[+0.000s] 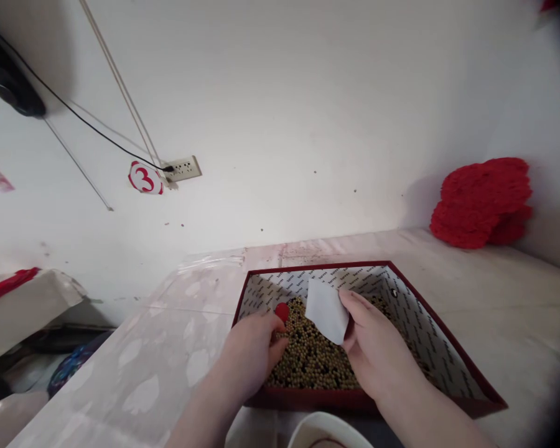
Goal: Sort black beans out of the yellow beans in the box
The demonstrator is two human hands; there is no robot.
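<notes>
A dark red box (pixel 317 398) with a printed pale lining stands on the table, partly filled with small brownish-green round beads or seeds (pixel 317 358). Over its middle, my right hand (pixel 376 342) pinches a white piece of paper or cloth (pixel 325 311) between thumb and fingers. My left hand (pixel 252 348) reaches over the box's left side, its thumb and forefinger slightly apart. Just past that forefinger is a small red round object (pixel 282 312); whether the finger touches it, I cannot tell.
The table (pixel 177 348) has a pale cover with heart-like shapes. A white bowl-like container (pixel 329 429) stands in front of the box. At the back right a fluffy red bundle (pixel 483 202) leans by the wall. A power socket (pixel 184 167) with a black plug is on the wall.
</notes>
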